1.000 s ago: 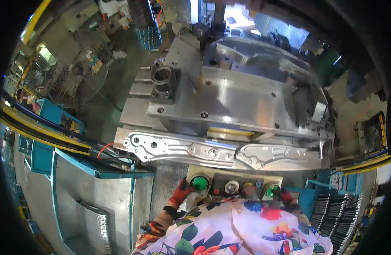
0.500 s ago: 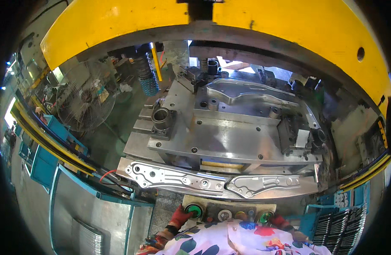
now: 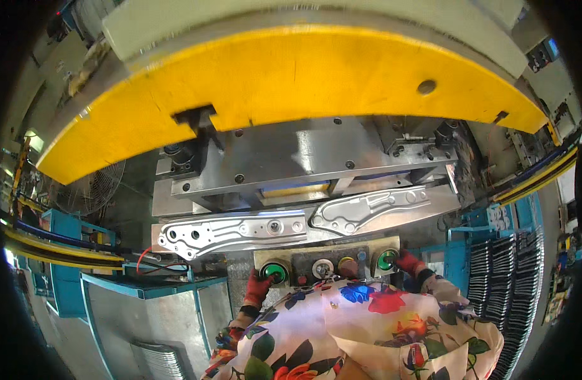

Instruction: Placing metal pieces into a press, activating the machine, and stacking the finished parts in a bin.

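My left hand [image 3: 258,287], in a red glove, is closed at the left green push button [image 3: 274,273], with its thumb side over the button. My right hand [image 3: 407,261], also red-gloved, is closed at the right green push button [image 3: 386,259]; the button covers part of its fingers. Both buttons sit on a control panel [image 3: 297,256] in front of my body. Beyond it, two stamped metal arms lie on a ledge: a longer one with holes [image 3: 234,233] on the left and a shorter one [image 3: 369,210] on the right.
A yellow press ram [image 3: 316,76] spans the far side, low over the steel die [image 3: 284,155]. At the left stands a blue-framed metal table [image 3: 145,291] with stacked parts [image 3: 161,360]. A rack of stacked metal parts [image 3: 506,278] is at the right.
The yellow ram has come down, hiding the back of the die and the metal part on it. My view has tilted downward. Both hands stay at the green buttons.
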`<action>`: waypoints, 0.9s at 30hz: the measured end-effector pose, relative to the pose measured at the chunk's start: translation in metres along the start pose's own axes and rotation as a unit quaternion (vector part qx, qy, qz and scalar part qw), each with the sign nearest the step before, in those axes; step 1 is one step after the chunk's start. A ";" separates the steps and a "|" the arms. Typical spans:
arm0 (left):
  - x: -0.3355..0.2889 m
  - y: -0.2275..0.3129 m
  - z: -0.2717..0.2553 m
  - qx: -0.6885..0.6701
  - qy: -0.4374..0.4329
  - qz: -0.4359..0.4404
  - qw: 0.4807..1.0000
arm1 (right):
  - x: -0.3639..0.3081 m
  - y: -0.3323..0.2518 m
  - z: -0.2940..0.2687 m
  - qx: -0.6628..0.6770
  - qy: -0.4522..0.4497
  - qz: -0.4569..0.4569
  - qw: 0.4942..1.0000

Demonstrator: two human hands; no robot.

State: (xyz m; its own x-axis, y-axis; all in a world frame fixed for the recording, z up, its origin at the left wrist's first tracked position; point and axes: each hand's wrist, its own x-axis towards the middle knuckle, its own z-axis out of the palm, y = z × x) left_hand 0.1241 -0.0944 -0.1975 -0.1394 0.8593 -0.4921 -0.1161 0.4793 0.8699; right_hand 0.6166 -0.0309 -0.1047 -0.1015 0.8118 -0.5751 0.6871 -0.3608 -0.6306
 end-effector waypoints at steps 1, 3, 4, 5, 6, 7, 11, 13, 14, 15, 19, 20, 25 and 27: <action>0.000 -0.002 -0.002 -0.006 0.006 0.013 1.000 | 0.011 0.012 0.001 -0.017 0.002 -0.040 0.999; 0.006 -0.009 -0.003 0.035 0.018 0.029 0.999 | 0.026 0.057 0.009 0.025 0.040 -0.037 0.998; 0.007 -0.009 -0.004 0.057 0.017 0.048 0.997 | 0.027 0.057 0.010 0.037 0.038 -0.030 0.998; 0.007 -0.010 -0.005 0.078 0.016 0.067 0.995 | 0.026 0.058 0.011 0.049 0.036 -0.022 0.998; 0.009 -0.010 -0.006 0.073 0.004 0.043 0.996 | 0.024 0.060 0.011 0.055 0.040 -0.006 0.998; 0.009 -0.006 -0.006 0.067 -0.006 0.018 0.998 | 0.019 0.044 0.011 0.061 0.040 0.010 0.997; 0.011 -0.022 -0.013 0.064 0.011 0.011 0.998 | 0.006 0.007 0.005 0.038 0.025 -0.030 0.999; 0.007 -0.023 -0.018 0.040 -0.011 0.056 0.998 | 0.001 -0.018 -0.006 -0.060 0.081 -0.036 0.994; 0.003 -0.021 -0.020 0.028 -0.018 0.078 0.996 | 0.000 -0.041 -0.012 -0.109 0.106 -0.042 0.988; -0.001 -0.026 -0.029 0.011 -0.004 0.090 0.996 | -0.005 -0.083 -0.014 -0.130 0.144 -0.034 0.980; -0.008 -0.001 -0.049 -0.113 0.017 0.137 0.984 | 0.043 -0.108 -0.012 0.239 0.083 -0.002 0.967; -0.016 0.026 -0.046 -0.115 0.038 0.142 0.982 | 0.055 -0.120 -0.009 0.335 0.008 0.045 0.941; -0.034 0.063 -0.071 -0.120 0.137 0.217 0.959 | 0.074 -0.157 0.020 0.372 -0.010 0.113 0.921; -0.036 0.060 -0.087 -0.060 0.192 0.202 0.958 | 0.074 -0.149 0.014 0.349 -0.052 0.084 0.932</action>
State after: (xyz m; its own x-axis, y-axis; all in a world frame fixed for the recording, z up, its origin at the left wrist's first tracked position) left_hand 0.0366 -0.1119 -0.1309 -0.5465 0.8300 -0.1117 -0.0855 0.0774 0.9933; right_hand 0.4967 0.0764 -0.0602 -0.1282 0.6806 -0.7213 0.0682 -0.7195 -0.6911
